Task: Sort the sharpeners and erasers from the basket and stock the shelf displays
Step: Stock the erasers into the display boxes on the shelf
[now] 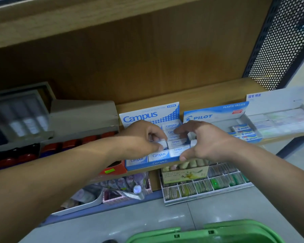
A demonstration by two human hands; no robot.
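Note:
A blue and white Campus display box [152, 115] stands on the wooden shelf [209, 95], holding several Campus erasers [159, 155] in rows. My left hand [140, 139] hovers over the box's left half and pinches a white eraser [162, 143] between thumb and fingers. My right hand [205, 142] is over the box's right edge, fingers curled down, thumb at the front corner, gripping a small white eraser [193, 142]. The green basket [218, 232] sits on the floor at the bottom of the view; its contents are hidden.
A Pilot eraser box [218, 113] with a few erasers stands right of the Campus box, then a white box of pastel erasers [279, 120]. Grey displays [60, 116] and red items [68, 144] lie left. Lower shelf trays [205, 186] sit below. A perforated black panel [284, 41] bounds the right.

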